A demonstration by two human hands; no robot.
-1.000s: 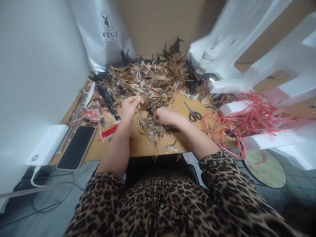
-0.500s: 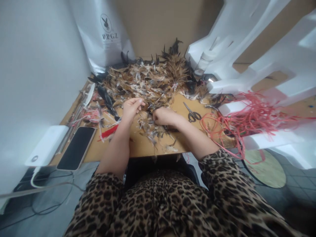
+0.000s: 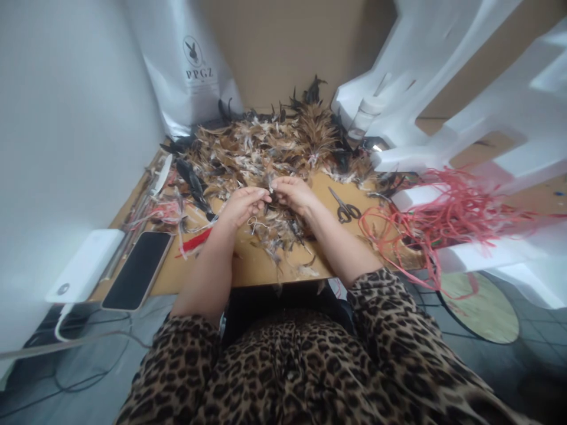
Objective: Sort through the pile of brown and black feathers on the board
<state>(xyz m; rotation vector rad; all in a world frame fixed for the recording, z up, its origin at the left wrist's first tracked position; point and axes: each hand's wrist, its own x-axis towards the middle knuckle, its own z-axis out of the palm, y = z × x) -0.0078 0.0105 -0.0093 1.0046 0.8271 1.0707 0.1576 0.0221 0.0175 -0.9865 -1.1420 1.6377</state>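
A big heap of brown, white and black feathers [image 3: 270,144] covers the back of a wooden board [image 3: 248,265]. My left hand [image 3: 241,203] and my right hand [image 3: 292,193] meet at the heap's near edge, fingertips pinched together on a small tuft of feathers [image 3: 270,189] between them. Loose feathers and a thin wire loop [image 3: 254,223] lie on the board just below my hands. Both forearms rest over the board's front edge.
Black scissors [image 3: 344,206] lie right of my right hand. Red cords [image 3: 443,215] spill over white foam blocks [image 3: 443,118] on the right. A phone [image 3: 138,268] and a white power bank [image 3: 84,265] lie at the left. A printed grey bag [image 3: 192,65] stands behind.
My right hand moved up and left from the board to meet my left hand. My left hand shifted slightly right. Both now pinch the same tuft.
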